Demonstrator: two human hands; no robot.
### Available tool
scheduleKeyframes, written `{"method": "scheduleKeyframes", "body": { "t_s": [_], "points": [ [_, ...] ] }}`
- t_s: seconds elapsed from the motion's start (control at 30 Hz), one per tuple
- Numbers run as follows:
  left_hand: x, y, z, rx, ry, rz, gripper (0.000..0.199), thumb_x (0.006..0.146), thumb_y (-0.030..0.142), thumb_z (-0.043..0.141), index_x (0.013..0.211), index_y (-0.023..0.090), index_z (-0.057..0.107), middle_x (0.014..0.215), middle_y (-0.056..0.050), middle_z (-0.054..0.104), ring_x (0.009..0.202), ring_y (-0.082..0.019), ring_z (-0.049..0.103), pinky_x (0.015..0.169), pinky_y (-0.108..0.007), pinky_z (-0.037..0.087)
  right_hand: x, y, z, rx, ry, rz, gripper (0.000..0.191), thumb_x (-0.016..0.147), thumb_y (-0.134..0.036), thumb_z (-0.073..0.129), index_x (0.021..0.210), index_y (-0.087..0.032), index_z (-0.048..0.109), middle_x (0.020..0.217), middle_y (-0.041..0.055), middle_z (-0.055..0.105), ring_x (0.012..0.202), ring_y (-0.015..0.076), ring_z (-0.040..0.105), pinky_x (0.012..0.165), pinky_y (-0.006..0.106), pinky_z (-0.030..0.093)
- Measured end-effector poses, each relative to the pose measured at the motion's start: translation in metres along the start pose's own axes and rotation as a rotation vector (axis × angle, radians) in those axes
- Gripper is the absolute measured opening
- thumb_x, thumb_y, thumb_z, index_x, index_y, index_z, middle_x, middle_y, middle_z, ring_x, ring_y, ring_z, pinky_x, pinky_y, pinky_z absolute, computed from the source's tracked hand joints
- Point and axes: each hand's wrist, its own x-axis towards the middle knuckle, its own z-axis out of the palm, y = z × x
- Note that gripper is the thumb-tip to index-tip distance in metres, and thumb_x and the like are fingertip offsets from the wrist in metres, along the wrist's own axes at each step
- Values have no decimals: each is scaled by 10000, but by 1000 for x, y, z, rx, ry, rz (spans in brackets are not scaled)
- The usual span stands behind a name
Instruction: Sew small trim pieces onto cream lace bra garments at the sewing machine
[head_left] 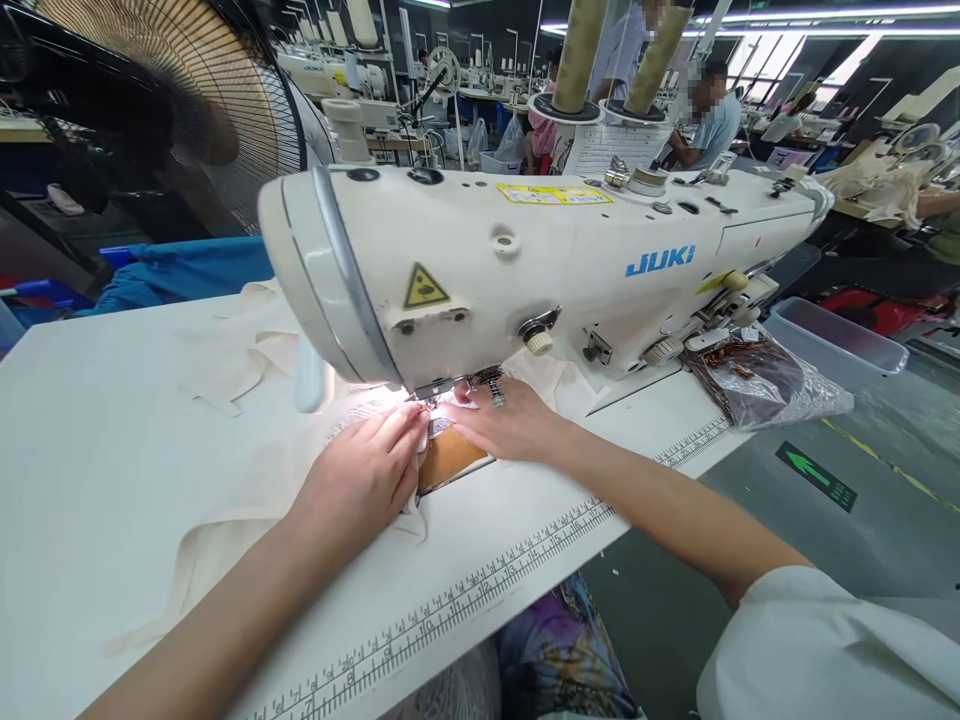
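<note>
A white sewing machine (465, 250) stands across the table, its needle area lit. Pale cream fabric (247, 490) lies under and to the left of the machine head. My left hand (367, 465) presses on the fabric just left of the needle, its fingers bent together at the cloth edge. My right hand (510, 420) rests to the right of the needle, fingertips on the fabric and partly under the machine head. Whether either hand pinches the cloth is hard to see. Between the hands shows a tan plate (450, 458).
A printed ruler runs along the front edge of the white table (90, 450). A clear plastic bag (765, 385) and a clear bin (836, 340) are at the right. A large fan (217, 100) stands at the back left. People sit or stand farther back.
</note>
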Motion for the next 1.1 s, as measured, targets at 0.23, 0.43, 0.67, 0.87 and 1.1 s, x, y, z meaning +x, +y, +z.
{"method": "scheduleKeyframes", "body": {
  "t_s": [0.23,0.43,0.67,0.87,1.1],
  "points": [
    [-3,3,-1,-67,-27,-64,386,994,215,408,1268,91,650,1271,-157,693,1093,-291,665,857,-419,579,-1,-1,-2,-33,-8,11,377,1069,-307,315,1325,-258,587,1278,91,643,1036,233,571,764,377,392],
    [-5,5,-1,-78,-35,-76,397,1001,228,404,1275,82,650,1261,-158,696,1061,-295,667,827,-429,584,-3,-1,1,-95,29,-19,387,1077,-280,275,1304,-252,586,1218,75,654,992,222,550,737,364,358],
    [-5,6,-3,-38,-9,-61,396,995,213,405,1272,67,648,1259,-162,697,1043,-289,660,817,-416,571,-3,-2,-2,-116,19,-13,385,1081,-282,285,1324,-248,582,1255,81,659,1006,223,567,747,359,368],
    [-6,4,2,-33,6,-43,405,985,200,414,1278,26,634,1268,-181,689,1055,-299,649,843,-425,555,-1,-3,-4,-88,-24,11,380,1081,-299,287,1295,-244,598,1256,72,663,1015,223,572,749,362,378],
    [1,16,-23,-64,-24,-83,418,1036,340,391,1237,82,652,1256,-171,682,1115,-314,639,874,-451,549,-6,2,-2,-57,96,-7,371,1040,-389,402,1293,-211,607,1202,92,700,1032,245,581,853,392,430]
  ]
}}
